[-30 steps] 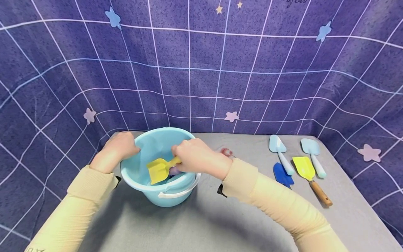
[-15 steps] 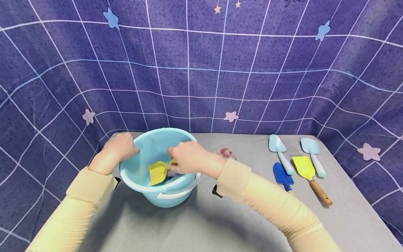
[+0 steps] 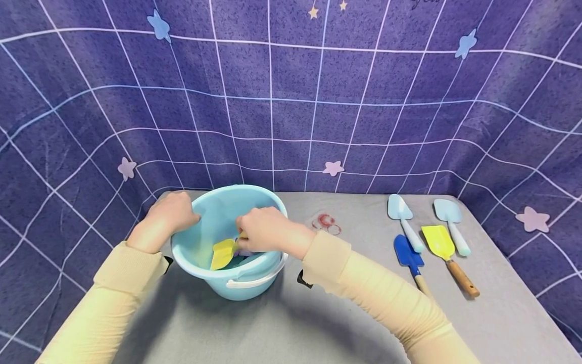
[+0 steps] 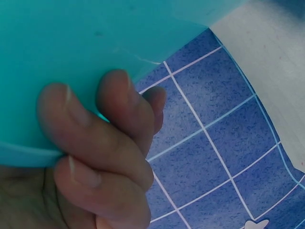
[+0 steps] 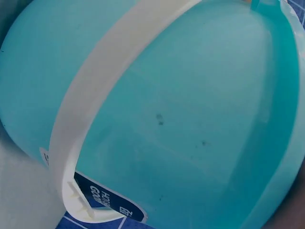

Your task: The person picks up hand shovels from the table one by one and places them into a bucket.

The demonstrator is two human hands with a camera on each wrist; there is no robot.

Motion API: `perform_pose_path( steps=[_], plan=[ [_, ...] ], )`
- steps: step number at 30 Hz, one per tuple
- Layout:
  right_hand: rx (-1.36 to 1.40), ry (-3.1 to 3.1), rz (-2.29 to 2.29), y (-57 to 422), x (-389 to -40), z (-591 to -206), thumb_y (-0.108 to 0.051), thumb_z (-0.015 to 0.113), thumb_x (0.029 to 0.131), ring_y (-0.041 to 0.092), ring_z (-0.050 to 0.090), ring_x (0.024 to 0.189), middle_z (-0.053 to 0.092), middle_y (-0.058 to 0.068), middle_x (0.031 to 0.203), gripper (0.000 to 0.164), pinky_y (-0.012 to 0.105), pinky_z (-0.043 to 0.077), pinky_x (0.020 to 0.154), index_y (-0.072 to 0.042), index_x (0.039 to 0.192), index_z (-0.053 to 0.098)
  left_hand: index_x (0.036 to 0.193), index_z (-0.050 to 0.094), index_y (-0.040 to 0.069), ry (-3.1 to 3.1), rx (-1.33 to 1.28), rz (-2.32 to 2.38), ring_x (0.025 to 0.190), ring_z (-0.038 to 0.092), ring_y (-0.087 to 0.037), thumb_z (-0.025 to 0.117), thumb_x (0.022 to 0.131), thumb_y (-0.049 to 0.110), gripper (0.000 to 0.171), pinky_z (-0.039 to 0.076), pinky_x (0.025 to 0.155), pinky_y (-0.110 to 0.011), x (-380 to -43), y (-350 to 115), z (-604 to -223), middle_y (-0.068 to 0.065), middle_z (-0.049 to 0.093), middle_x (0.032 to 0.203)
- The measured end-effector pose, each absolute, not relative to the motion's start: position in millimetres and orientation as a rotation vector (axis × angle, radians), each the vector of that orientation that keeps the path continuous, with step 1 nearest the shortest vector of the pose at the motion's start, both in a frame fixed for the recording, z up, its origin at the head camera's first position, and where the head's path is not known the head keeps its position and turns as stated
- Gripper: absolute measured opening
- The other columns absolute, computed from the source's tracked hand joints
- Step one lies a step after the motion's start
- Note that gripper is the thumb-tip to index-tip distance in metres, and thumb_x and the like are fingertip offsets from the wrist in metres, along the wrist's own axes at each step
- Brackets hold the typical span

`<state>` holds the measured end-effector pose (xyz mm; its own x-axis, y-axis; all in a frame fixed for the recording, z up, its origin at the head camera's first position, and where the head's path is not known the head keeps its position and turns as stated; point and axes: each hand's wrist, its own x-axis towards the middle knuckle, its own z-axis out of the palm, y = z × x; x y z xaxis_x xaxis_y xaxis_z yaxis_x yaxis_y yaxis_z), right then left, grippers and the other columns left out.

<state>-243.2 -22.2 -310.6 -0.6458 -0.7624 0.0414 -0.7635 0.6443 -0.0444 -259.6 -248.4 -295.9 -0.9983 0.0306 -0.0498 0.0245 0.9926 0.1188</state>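
Observation:
A light blue bucket (image 3: 247, 286) with a white handle (image 3: 254, 282) stands on the grey cloth. Its left rim is gripped by my left hand (image 3: 172, 215); in the left wrist view the curled fingers (image 4: 105, 143) lie against the bucket wall. Over the bucket's opening, my right hand (image 3: 263, 230) holds a yellow toy shovel (image 3: 223, 254) by its handle, blade inside the bucket. Something purple (image 3: 243, 252) shows beneath the shovel, mostly hidden. The right wrist view shows the bucket's outside and handle, and no clear sight of the hand.
On the right lie two pale blue trowels (image 3: 400, 207) (image 3: 447, 210), a dark blue trowel (image 3: 409, 253) with a wooden handle, and a yellow shovel (image 3: 438, 241) with a wooden handle. A red print (image 3: 326, 220) marks the cloth. A purple gridded curtain (image 3: 295, 116) rises behind.
My right hand has moved left and slightly down with the yellow toy shovel, deeper over the bucket. More of the dark blue trowel's handle shows. The left hand keeps its place on the rim.

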Motion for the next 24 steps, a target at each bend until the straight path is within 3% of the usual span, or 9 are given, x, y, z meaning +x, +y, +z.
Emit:
perform_pose_path(
  steps=[12, 20, 24],
  plan=[
    [1.305, -2.837, 0.099, -22, -242, -311, -0.036, 0.058, 0.089, 0.008, 0.054, 0.061, 0.059, -0.009, 0.071, 0.022, 0.027, 0.046, 0.056, -0.018, 0.096, 0.065, 0.067, 0.054, 0.004, 3.103, 0.065, 0.183, 0.068, 0.053, -0.030, 0.058, 0.077, 0.021, 0.020, 0.043, 0.053, -0.038, -259, -249, -297, -0.014, 0.054, 0.071],
    [1.270, -2.768, 0.059, -13, -238, -303, -0.044, 0.058, 0.088, 0.010, 0.049, 0.057, 0.046, -0.008, 0.059, 0.026, 0.028, 0.040, 0.052, -0.020, 0.078, 0.057, 0.067, 0.054, 0.004, 3.097, 0.054, 0.184, 0.069, 0.053, -0.030, 0.058, 0.077, 0.021, 0.020, 0.043, 0.054, -0.038, -257, -247, -295, -0.015, 0.054, 0.072],
    [1.227, -2.764, 0.029, -6, -234, -294, -0.050, 0.058, 0.087, 0.011, 0.048, 0.056, 0.043, -0.007, 0.058, 0.031, 0.030, 0.040, 0.051, -0.021, 0.076, 0.055, 0.068, 0.055, 0.003, 3.094, 0.053, 0.183, 0.069, 0.053, -0.029, 0.057, 0.077, 0.021, 0.020, 0.043, 0.054, -0.038, -257, -247, -295, -0.015, 0.054, 0.072]
  ],
)
